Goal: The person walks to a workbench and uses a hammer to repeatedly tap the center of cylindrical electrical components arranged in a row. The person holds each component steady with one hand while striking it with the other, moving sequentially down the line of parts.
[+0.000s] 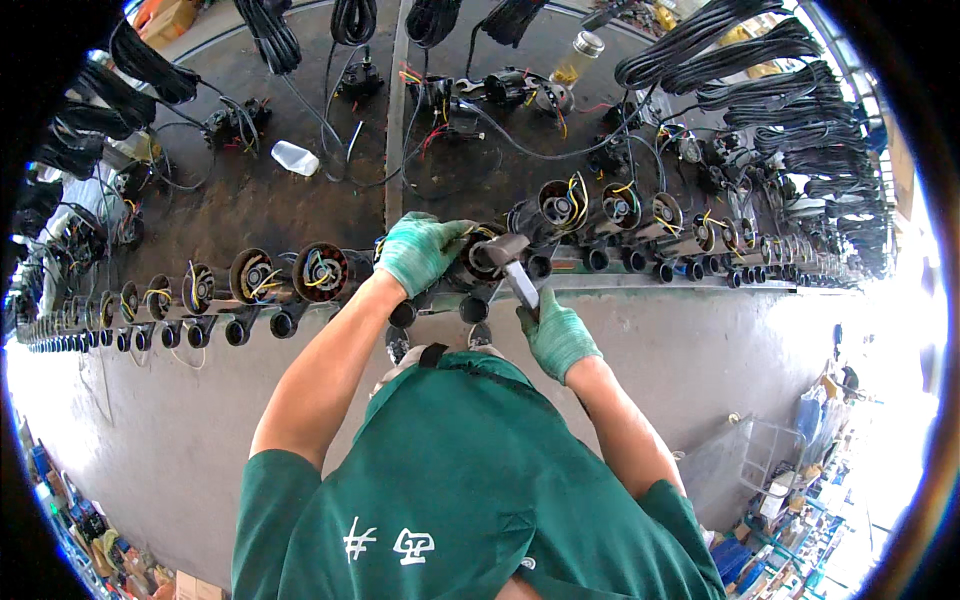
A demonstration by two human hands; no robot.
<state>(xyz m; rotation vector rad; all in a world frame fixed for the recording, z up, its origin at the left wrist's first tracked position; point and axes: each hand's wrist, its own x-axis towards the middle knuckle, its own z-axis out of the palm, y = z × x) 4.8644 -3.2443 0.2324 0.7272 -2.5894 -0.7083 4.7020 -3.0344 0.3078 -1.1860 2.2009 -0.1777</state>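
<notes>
My right hand, in a green glove, is closed round the handle of a hammer. The hammer's metal head is over the open end of a dark round motor housing and hides part of it. On the left side of that same housing, my left hand, also gloved in green, grips the rim with its fingers reaching across the top. Whether a small part sits between those fingertips is hidden. Beside my left hand stands another motor housing with coloured wires inside.
Several more housings line the near edge of the dark workbench on both sides. Behind them lie wired switch parts, coiled black cables, a white plastic piece and a clear jar. A wire cart stands on the floor to the right.
</notes>
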